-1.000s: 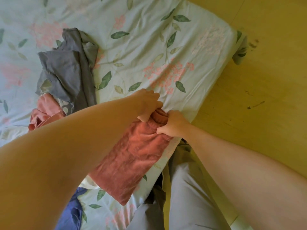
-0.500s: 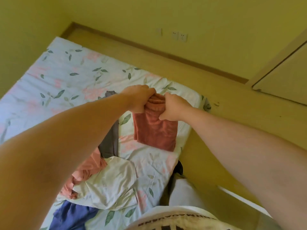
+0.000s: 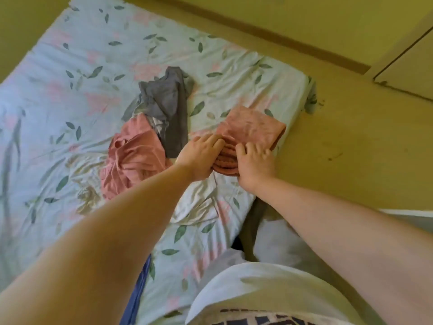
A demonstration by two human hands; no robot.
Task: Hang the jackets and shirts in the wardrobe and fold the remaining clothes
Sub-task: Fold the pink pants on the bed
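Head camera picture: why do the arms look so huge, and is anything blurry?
Head view: the wide-angle lens swells the near arms; slight blur softens the far leaf print on the bed; yellowish light, no glare; the pink towel looks clearest.

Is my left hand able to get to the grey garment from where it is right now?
Probably yes: the left hand rests on the folded rust cloth, and the grey garment lies uncovered right beside it, nothing between.

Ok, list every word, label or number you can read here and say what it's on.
Dark print on the white shirt, at the bottom edge: cut off and blurred, unreadable.
Bedsheet: leaves and flowers only, no text.
Nothing else carries writing.
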